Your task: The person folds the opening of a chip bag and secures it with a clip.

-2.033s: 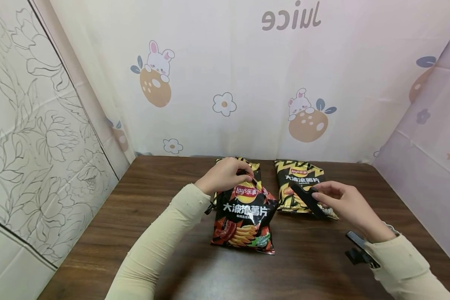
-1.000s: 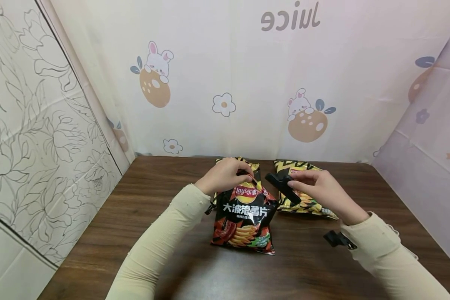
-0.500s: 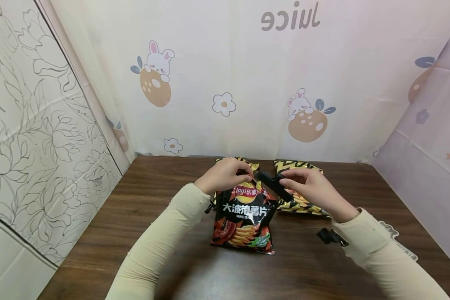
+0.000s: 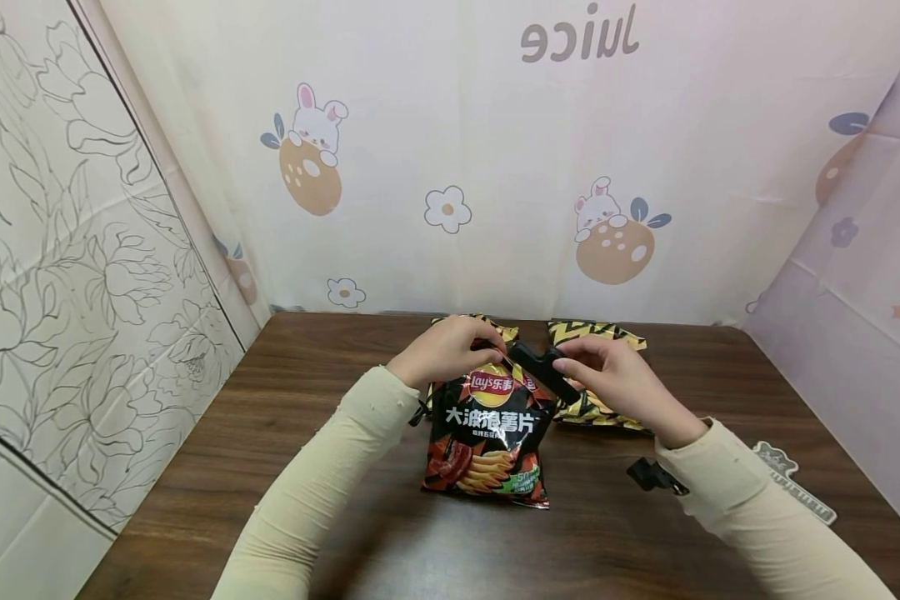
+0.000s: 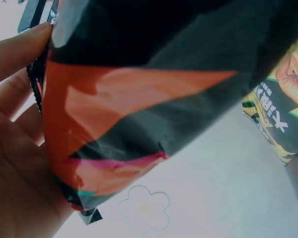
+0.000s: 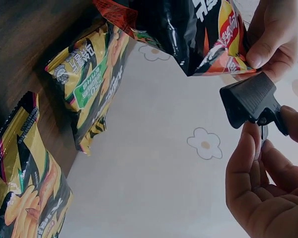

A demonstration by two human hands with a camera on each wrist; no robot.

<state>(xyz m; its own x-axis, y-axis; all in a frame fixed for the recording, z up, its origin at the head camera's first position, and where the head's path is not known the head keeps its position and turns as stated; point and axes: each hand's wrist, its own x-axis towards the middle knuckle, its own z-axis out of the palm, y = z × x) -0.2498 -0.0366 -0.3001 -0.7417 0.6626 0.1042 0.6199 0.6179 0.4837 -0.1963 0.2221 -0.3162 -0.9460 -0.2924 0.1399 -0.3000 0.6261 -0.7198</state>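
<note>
My left hand [image 4: 457, 348] pinches the folded top edge of a black and red bag of potato chips [image 4: 487, 450], which stands upright on the table. In the left wrist view the bag's side fills much of the picture beside the fingers. My right hand [image 4: 607, 375] pinches a black bag clip [image 6: 251, 101] by its handles. Its wide jaws face the bag's top corner, close to the left thumb in the right wrist view. From the head, the clip overlaps the bag's upper right edge.
Two yellow and black chip bags lie behind: one [image 4: 600, 410] to the right, another [image 6: 92, 74] mostly hidden behind the held bag. A pale flat label-like piece [image 4: 795, 487] lies on the brown table [image 4: 330, 517] at right. A printed curtain [image 4: 457, 125] hangs behind.
My right hand has carried the bag clip leftward from over the right-hand chip bag to the held bag's top corner. The left hand and its bag have stayed in place.
</note>
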